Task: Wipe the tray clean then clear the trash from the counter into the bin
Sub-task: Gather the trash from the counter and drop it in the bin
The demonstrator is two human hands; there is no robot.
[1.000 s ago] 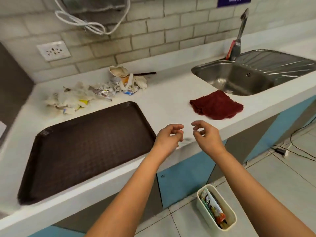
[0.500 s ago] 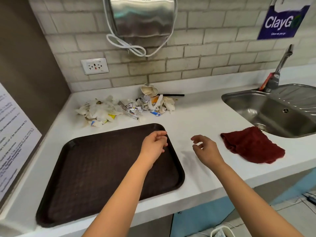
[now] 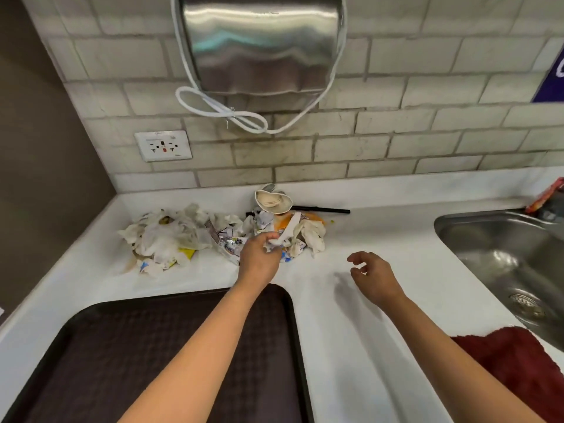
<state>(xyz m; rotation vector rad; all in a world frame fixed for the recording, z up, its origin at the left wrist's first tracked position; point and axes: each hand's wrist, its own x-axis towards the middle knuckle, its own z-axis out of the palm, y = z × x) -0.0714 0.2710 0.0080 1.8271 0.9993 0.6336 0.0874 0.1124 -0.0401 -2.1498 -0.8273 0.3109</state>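
A dark brown tray (image 3: 128, 355) lies on the white counter (image 3: 381, 239) at the lower left. Behind it, along the wall, sits a heap of trash: crumpled tissues and wrappers (image 3: 164, 236), a crushed paper cup (image 3: 273, 202), a black stick (image 3: 323, 209). My left hand (image 3: 259, 257) reaches over the tray's far edge into the trash, its fingers closed on a white plastic piece (image 3: 288, 232). My right hand (image 3: 370, 274) hovers above bare counter to the right of the heap, fingers curled apart, holding nothing. A dark red cloth (image 3: 518, 367) lies at the lower right.
A steel sink (image 3: 500, 254) is set in the counter at the right. A metal hand dryer (image 3: 259, 44) with a looped white cord hangs on the tiled wall above the trash. A wall socket (image 3: 163, 145) sits left of it. The bin is out of view.
The view has tilted up and closer to the wall. My left hand has moved forward from over the tray into the trash and closed on a white piece. My right hand moved forward too.
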